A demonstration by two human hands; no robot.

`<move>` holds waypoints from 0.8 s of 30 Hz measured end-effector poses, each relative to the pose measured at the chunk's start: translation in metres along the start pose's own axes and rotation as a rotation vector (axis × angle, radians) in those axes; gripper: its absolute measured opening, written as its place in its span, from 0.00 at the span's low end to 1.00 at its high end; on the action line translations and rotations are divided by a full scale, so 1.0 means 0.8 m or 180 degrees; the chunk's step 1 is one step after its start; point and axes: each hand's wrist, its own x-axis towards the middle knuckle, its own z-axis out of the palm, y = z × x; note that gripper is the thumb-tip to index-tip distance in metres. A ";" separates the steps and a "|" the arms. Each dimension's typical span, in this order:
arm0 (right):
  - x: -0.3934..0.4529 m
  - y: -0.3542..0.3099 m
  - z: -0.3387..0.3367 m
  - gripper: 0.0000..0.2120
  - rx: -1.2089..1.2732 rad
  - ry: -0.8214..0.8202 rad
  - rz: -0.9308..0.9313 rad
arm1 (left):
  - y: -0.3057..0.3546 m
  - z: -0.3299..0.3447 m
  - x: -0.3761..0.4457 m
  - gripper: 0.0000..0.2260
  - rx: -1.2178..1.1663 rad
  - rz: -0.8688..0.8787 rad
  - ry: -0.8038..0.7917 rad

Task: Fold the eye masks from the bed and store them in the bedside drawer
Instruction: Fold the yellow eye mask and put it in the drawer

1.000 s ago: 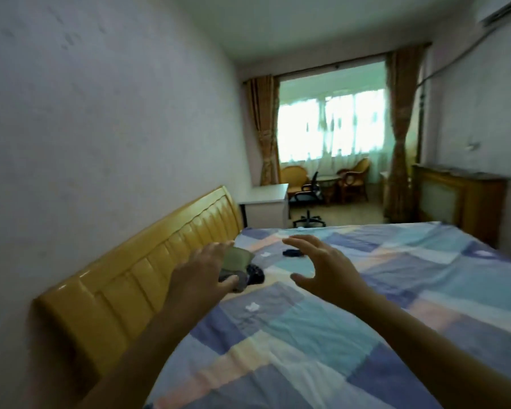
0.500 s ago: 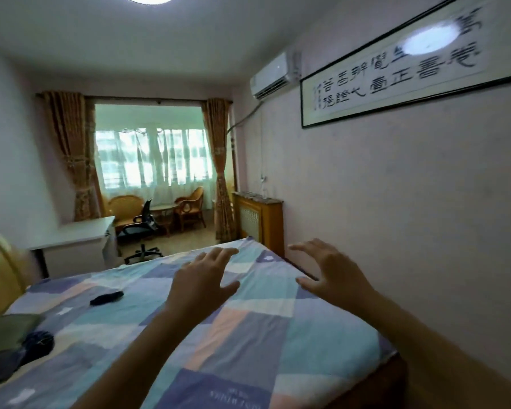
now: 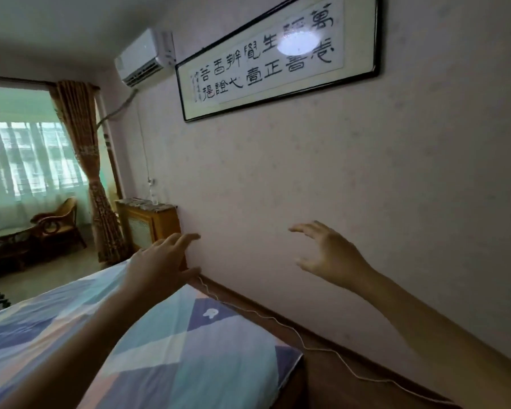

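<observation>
- Your left hand [image 3: 160, 267] hung over the bed [image 3: 165, 358], fingers spread and loose, holding nothing.
- Your right hand [image 3: 331, 258] was raised in front of the wall [image 3: 307, 178], fingers apart and slightly curled, also empty, touching nothing.
- No eye masks showed anywhere in this view; the visible patchwork cover held none, so which way they lay from your fingers, and their long axis, can't be told.
- No bedside drawer in view either. The wooden cabinet [image 3: 148, 222] by the curtain [image 3: 95, 178] sat well past the bed's far end.
- My guess: masks and drawer lay off the left edge, so the left hand was probably nearer.
- A white cable [image 3: 316, 346] ran along the floor between bed and wall.
- Bed cut off at left and bottom; both forearms cut by the bottom edge.
</observation>
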 end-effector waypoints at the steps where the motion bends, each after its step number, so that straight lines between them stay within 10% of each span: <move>1: 0.016 0.022 -0.001 0.27 0.0040 0.0036 0.0106 | 0.007 0.015 0.035 0.30 -0.0021 0.0038 -0.0022; 12: 0.156 0.323 -0.058 0.32 -0.0532 0.0065 0.0989 | 0.217 0.201 0.403 0.33 -0.0523 0.1096 -0.0153; 24: 0.501 0.556 0.034 0.33 0.0418 -0.0766 0.0173 | 0.204 0.367 0.670 0.31 -0.0451 0.0344 -0.0024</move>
